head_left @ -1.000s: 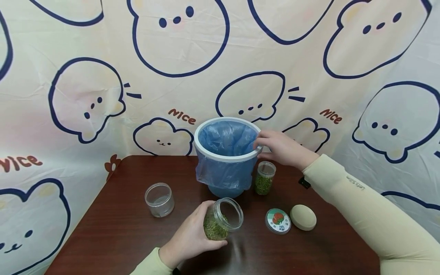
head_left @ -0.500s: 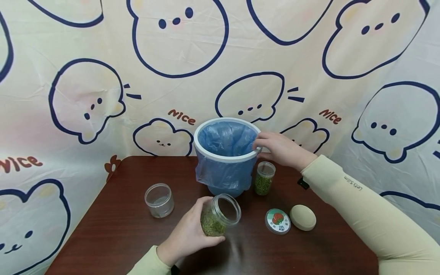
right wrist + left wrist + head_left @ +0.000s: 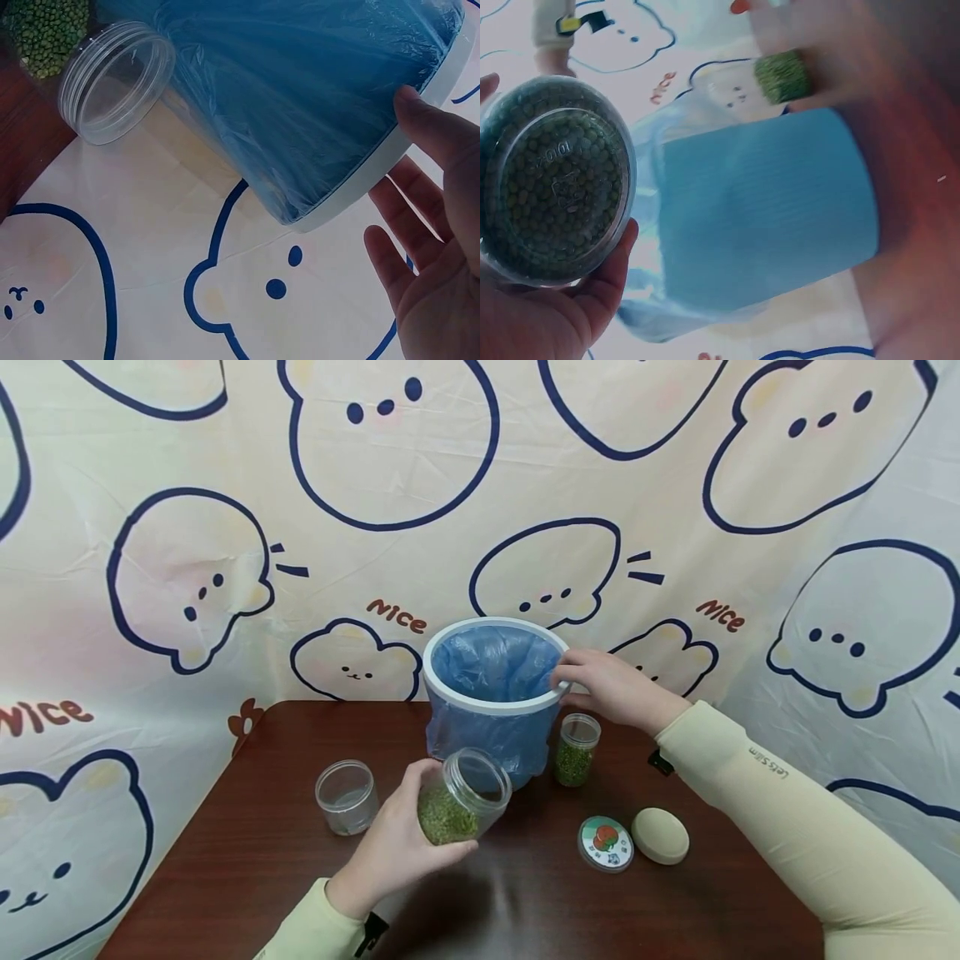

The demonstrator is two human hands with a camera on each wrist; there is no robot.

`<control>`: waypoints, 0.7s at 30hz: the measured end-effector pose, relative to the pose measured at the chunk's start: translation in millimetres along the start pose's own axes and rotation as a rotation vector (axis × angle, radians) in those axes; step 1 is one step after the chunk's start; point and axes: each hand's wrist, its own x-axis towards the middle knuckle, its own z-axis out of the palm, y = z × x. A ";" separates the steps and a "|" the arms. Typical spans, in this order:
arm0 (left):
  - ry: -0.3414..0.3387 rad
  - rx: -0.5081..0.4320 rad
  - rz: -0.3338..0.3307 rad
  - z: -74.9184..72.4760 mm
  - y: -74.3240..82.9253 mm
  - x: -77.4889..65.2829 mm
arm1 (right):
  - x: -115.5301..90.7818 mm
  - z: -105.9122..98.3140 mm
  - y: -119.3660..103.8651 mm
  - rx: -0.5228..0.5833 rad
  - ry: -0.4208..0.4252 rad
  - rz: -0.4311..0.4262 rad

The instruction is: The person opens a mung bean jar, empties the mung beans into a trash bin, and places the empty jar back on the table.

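My left hand [image 3: 401, 839] grips an uncapped clear jar [image 3: 457, 802] of green beans, tilted with its mouth toward the upper right. The jar's base, packed with mung-like beans [image 3: 566, 172], faces the left wrist camera. Just beyond it stands a blue trash can [image 3: 772, 210] with a white rim [image 3: 501, 706] and a blue plastic liner [image 3: 487, 656] folded over the outside. On the rim's right side my right hand [image 3: 611, 685] pinches, with the thumb [image 3: 431, 124] over the liner and the other fingers outside. The can looks upright in the head view.
Right of the can stands a second uncapped jar [image 3: 576, 752] with green contents. An empty clear jar [image 3: 347, 797] is on the table's left. A printed lid [image 3: 605, 843] and a beige round lid [image 3: 660, 837] lie at right. A patterned cloth [image 3: 360, 568] hangs behind.
My left hand has lifted the bean jar up and slightly left, closer to the trash can, so the jar now overlaps its lower front. The right hand has stayed on the rim.
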 end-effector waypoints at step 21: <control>0.112 0.072 0.008 -65.2 10.5 65.5 | -2.0 3.1 1.6 0.002 0.014 -0.005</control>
